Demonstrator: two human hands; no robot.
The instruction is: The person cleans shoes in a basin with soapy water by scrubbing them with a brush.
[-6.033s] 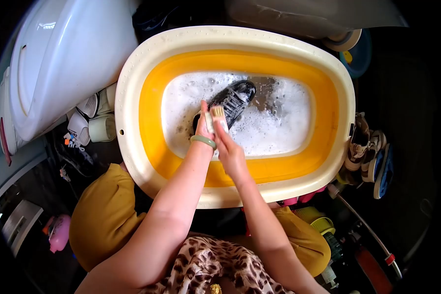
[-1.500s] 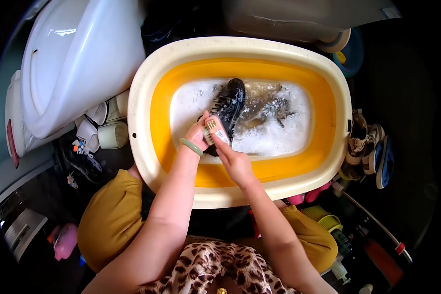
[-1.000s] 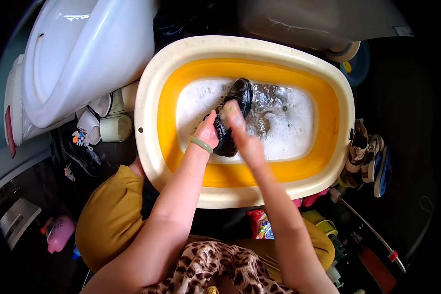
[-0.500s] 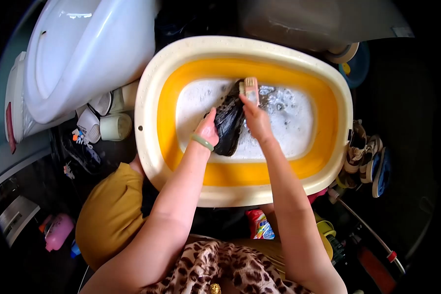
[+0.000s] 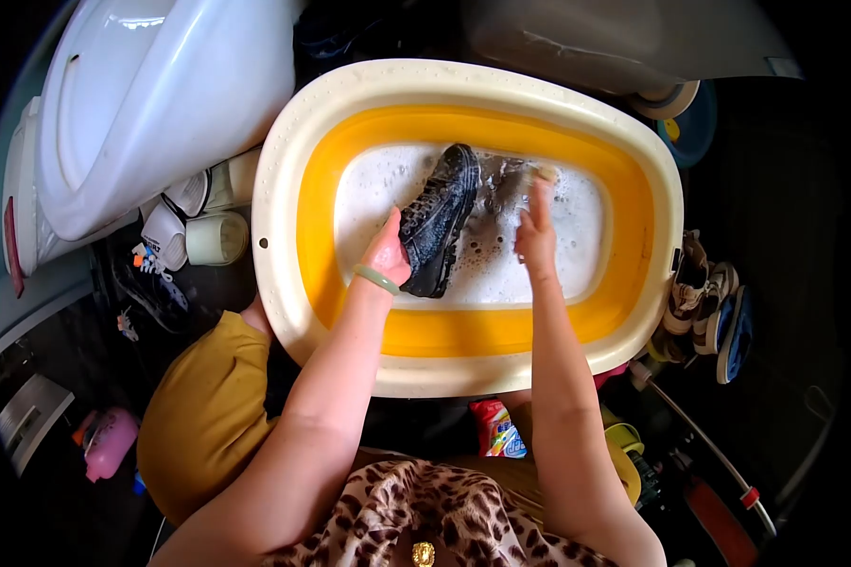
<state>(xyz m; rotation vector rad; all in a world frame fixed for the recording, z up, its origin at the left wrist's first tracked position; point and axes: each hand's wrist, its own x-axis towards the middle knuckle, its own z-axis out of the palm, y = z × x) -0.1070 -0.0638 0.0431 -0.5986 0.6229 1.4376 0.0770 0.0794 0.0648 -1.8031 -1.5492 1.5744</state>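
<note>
A wet black shoe [image 5: 439, 222] is tilted in the soapy water of a cream and yellow tub [image 5: 473, 376], its toe toward the far side. My left hand [image 5: 388, 250], with a green bangle at the wrist, grips the shoe's heel end from the left. To the right of the shoe, over the foam, my right hand [image 5: 537, 231] is closed round a brush [image 5: 546, 176], of which only the blurred tip shows beyond the fingers. The brush is apart from the shoe.
Several shoes [image 5: 719, 312] stand right of the tub. Slippers [image 5: 165, 236] and another dark shoe [image 5: 151, 293] lie at the left, beneath a white basin [image 5: 170, 113]. A red packet [image 5: 497, 430] is near my legs, and a pink bottle [image 5: 111, 441] lies at the lower left.
My right hand has moved the brush off the shoe's toe to the right, over the water. My left hand stays at the heel, and the shoe now shows its laces and side more clearly.
</note>
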